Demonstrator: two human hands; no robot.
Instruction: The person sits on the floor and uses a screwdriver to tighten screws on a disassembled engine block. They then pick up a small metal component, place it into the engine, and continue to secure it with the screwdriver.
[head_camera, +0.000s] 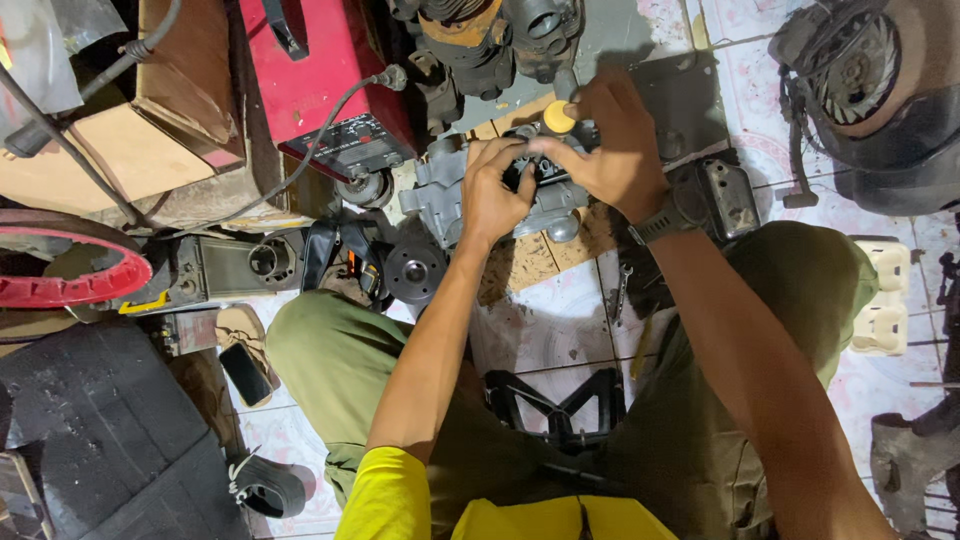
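both hands (555, 170) grip a grey metal casing (440, 185), red machine (320, 80) and engine (490, 35) crowding close.

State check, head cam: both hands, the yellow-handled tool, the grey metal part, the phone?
left hand: closed on the grey metal part, steadying it
right hand: gripping the yellow-handled tool
yellow-handled tool: upright, tip hidden
grey metal part: resting on a wooden board, partly covered by hands
phone: flat on floor, screen dark

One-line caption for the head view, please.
Seen from above, a seated person's left hand steadies a grey metal engine part on the tiled floor while the right hand works a yellow-handled tool.
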